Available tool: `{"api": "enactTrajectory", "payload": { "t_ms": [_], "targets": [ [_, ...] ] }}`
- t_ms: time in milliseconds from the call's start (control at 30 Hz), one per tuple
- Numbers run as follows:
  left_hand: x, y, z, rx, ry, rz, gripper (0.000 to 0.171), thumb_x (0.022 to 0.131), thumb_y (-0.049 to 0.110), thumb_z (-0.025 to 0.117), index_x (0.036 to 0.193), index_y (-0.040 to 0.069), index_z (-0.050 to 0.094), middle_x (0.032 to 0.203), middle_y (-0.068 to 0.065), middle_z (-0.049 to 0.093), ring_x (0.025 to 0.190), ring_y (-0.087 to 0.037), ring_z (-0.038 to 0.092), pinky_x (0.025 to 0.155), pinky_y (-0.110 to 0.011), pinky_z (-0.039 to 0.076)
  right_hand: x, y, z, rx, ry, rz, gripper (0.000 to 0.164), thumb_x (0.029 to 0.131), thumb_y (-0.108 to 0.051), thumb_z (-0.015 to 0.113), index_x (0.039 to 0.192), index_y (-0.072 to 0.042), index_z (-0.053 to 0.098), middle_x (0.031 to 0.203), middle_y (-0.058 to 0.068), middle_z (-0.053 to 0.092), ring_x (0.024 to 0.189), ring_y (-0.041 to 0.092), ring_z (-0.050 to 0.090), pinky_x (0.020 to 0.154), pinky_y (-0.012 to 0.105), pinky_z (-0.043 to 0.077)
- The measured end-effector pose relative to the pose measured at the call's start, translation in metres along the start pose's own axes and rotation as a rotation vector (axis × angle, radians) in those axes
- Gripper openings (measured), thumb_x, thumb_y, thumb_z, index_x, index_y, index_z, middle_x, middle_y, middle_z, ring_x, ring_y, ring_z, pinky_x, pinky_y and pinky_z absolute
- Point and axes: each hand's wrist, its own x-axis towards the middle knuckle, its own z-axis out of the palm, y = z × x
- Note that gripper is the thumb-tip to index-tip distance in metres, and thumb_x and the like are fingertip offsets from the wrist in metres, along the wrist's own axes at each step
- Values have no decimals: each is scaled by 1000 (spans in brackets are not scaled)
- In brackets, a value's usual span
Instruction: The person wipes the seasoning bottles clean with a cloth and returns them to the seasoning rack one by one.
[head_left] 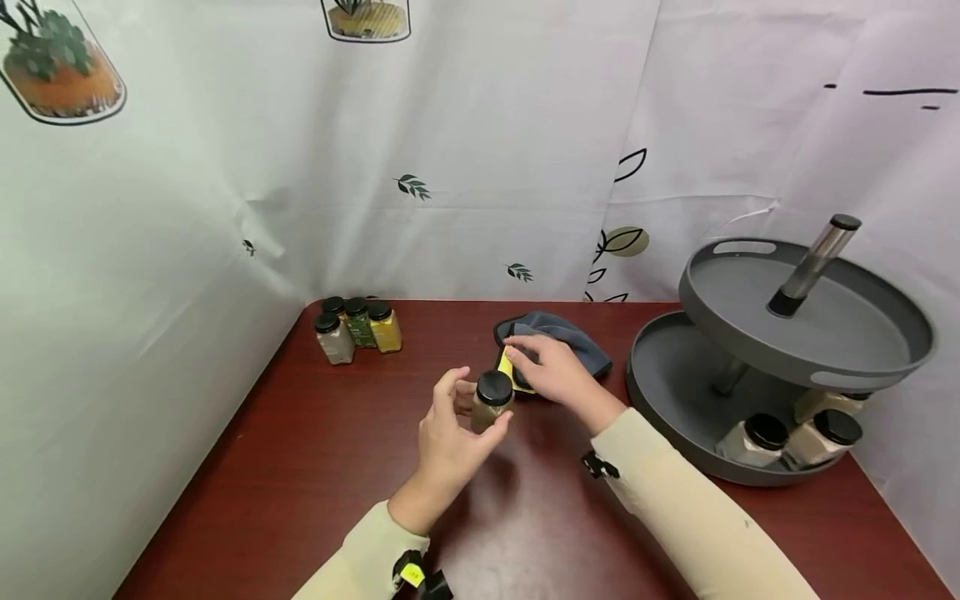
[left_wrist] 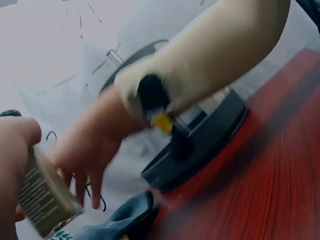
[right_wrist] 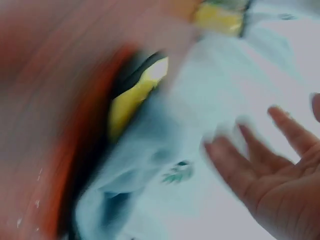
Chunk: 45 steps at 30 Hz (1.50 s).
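My left hand (head_left: 450,442) grips a small spice jar (head_left: 491,412) with a black lid, thumb on one side and fingers on the other, upright above the table. Printed text shows on the side of the jar (left_wrist: 45,197) in the left wrist view. Just right of it, my right hand (head_left: 551,371) hovers by a blue-grey cloth (head_left: 573,337) and a yellow-and-black piece (head_left: 504,363) at its edge. In the blurred right wrist view, the right hand (right_wrist: 270,175) has its fingers spread with nothing between them.
Several black-lidded spice jars (head_left: 386,327) stand grouped at the table's back left. A two-tier grey turntable tray (head_left: 660,408) occupies the right side, with jars (head_left: 752,442) on its lower level. White printed sheets (head_left: 480,167) hang behind the dark red table (head_left: 300,467).
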Motion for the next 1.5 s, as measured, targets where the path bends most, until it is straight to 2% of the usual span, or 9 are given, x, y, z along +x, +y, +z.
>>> {"api": "enactTrajectory", "payload": {
  "t_ms": [200,367,500,733,867,967,1167,1367,1500],
  "targets": [
    [0,1,19,259,18,154,74,65,35,77,124,7,42,89,-2,58,68,-13,57,48,-30,47,-53,-21,-17,287,-35,0,45,83,-55,56,116,-25,59,103,-1,60,79,17,62,63,33,52],
    [-3,3,39,350,50,396,66,63,28,77,118,2,49,84,-7,50,61,-19,48,44,-30,42,-76,-24,-19,49,74,44,47,74,-60,64,101,-22,60,84,-3,56,67,9,53,58,27,45],
    [-8,10,52,364,8,453,69,63,28,78,120,3,49,86,-7,50,62,-20,47,44,-30,41,-85,-17,-23,-35,134,99,34,78,-52,66,87,-19,61,64,-1,50,54,14,46,49,30,39],
    [-13,5,50,286,-173,282,86,67,46,78,133,7,40,100,-7,51,79,-22,50,63,-34,46,-98,4,-40,-188,336,11,30,76,-41,69,95,-19,65,86,-5,56,72,12,53,61,33,45],
    [-8,-21,31,328,-223,121,81,71,45,73,134,8,39,106,-9,51,86,-27,47,70,-40,42,-109,22,-66,-342,535,-86,36,74,-31,70,105,-13,63,97,3,54,80,21,55,66,42,47],
    [-3,-49,7,410,-233,26,70,75,40,68,130,8,41,104,-11,51,87,-31,46,72,-42,41,-116,38,-83,-468,564,-115,42,75,-24,70,112,-6,61,102,12,52,85,28,54,68,46,47],
    [12,-114,-48,535,-88,-81,59,73,30,69,122,5,47,100,-20,49,82,-39,43,66,-47,36,-127,68,-101,-588,435,-42,45,79,-21,69,117,0,57,104,21,53,86,36,55,70,50,46],
    [44,-161,-103,591,46,-361,58,78,29,65,129,10,43,112,-24,39,97,-42,36,71,-51,33,-132,84,-118,-508,198,143,43,83,-23,65,119,0,57,109,25,56,92,40,55,71,54,44],
    [62,-186,-132,603,28,-493,63,84,33,58,140,20,33,127,-24,27,110,-43,28,77,-53,32,-133,88,-127,-461,75,212,44,84,-26,64,121,-2,58,114,26,55,74,29,57,61,42,44]
  ]
}}
